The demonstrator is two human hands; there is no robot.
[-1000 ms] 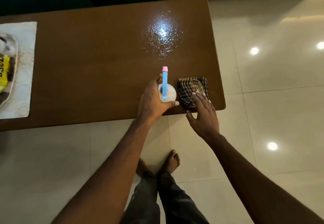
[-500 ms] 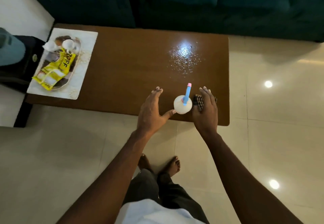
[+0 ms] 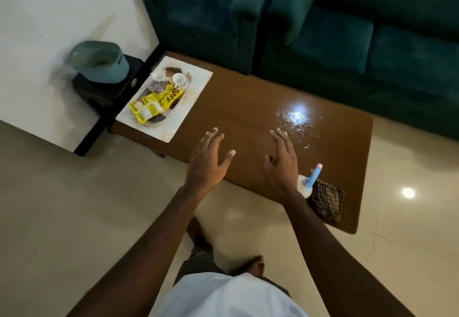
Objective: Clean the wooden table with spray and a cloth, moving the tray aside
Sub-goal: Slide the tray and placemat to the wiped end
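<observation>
Over the near edge of the desk (image 3: pixel 248 108), the fingers (image 3: pixel 211 140) of the left hand (image 3: pixel 206 162) are straight and spread, thumb out to the side, grasping nothing. The right hand (image 3: pixel 282 167) beside it is likewise released, its fingers extended toward the far side of the desk. Whether either palm touches the wood cannot be told.

Just to the right of the right wrist stands the spray bottle (image 3: pixel 309 185), white with a blue nozzle and pink tip, partly hidden by that wrist. The folded checked cloth (image 3: pixel 327 201) lies right beside the bottle, near the desk's near right corner.

Beyond the right fingertips, a wet patch (image 3: pixel 296 118) of droplets glints under a light reflection.

Well apart from both hands, at the left end of the desk, the tray (image 3: pixel 188 79) sits on a pale mat (image 3: pixel 193 98). It carries a yellow packet (image 3: pixel 159 102) and two white cups (image 3: pixel 179 78).

A dark green sofa (image 3: pixel 347 43) runs along the far side of the desk. Past the left end, a teal hat (image 3: pixel 99 62) rests on a dark stand (image 3: pixel 104 90). Pale glossy floor (image 3: pixel 74 205) surrounds everything.
</observation>
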